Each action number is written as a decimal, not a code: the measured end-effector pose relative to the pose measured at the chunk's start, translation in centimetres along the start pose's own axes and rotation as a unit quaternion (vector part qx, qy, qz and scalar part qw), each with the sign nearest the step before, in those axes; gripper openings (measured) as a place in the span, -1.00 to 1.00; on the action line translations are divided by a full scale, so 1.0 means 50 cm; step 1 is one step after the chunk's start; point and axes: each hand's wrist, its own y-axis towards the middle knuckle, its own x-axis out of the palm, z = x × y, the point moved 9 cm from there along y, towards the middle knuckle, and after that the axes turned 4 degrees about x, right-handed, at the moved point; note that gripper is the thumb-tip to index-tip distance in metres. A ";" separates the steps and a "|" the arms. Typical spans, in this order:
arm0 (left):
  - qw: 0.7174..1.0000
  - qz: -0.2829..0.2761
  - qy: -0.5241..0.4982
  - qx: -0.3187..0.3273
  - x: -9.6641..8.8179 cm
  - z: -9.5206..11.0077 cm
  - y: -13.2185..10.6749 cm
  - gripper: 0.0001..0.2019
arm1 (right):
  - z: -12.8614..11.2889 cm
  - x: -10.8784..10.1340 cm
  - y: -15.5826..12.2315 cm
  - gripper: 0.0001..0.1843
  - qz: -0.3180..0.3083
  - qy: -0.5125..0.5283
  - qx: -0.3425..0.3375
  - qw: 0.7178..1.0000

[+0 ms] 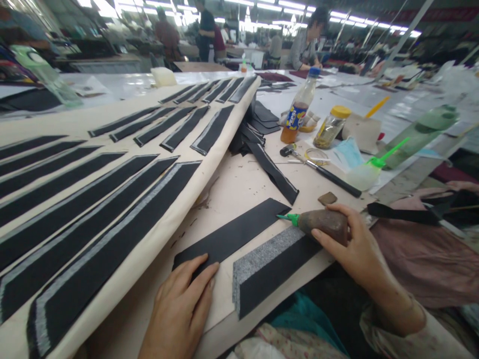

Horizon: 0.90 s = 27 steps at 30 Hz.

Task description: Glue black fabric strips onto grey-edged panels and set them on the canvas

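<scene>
Head view: my left hand (179, 304) is open and flat, palm down, with its fingertips pressing the near left end of one plain black strip (232, 232) on the table (239, 184). My right hand (355, 244) is wrapped around one brown glue bottle (324, 224). Its green nozzle (286, 217) points left at the far right end of that strip; I can't tell if it touches. Just right of the plain strip lies one second strip (273, 267) with a grey band along its left edge, running under the glue bottle.

On the left is one cream board (209, 164) with rows of banded strips: five in the far row (209, 92) and five in the middle row (168, 127). The near ones run off the frame, so I didn't count them. One loose pile of black strips (258, 132) sits beside the board.

Far right on the table:
- one orange drink bottle (299, 112) with a blue cap
- one yellow-lidded jar (333, 127)
- one hammer (322, 169)
- one clear squeeze bottle (368, 172) with a green spout
- one blue face mask (350, 152)
- one small brown piece (327, 198) near the glue bottle
</scene>
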 end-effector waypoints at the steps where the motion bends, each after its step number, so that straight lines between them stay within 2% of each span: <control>1: 1.000 -0.001 0.000 0.001 0.000 0.000 0.000 -0.73 | 0.001 -0.002 0.003 -0.47 0.004 -0.002 -0.001 1.000; 7: 1.000 -0.004 0.000 -0.001 0.001 0.000 -0.005 -0.73 | 0.016 -0.019 0.026 -0.46 0.045 -0.017 -0.003 0.999; 15: 1.000 -0.001 -0.001 -0.003 0.002 0.000 -0.003 -0.73 | 0.003 0.012 0.011 -0.46 -0.007 0.009 0.005 1.000; 22: 1.000 -0.003 0.003 -0.005 0.002 0.000 -0.003 -0.73 | 0.010 -0.008 0.033 -0.47 0.049 -0.004 0.002 0.999; 27: 1.000 -0.003 0.010 -0.002 -0.001 0.002 0.000 -0.72 | 0.001 0.015 0.025 -0.47 0.003 0.016 0.008 1.000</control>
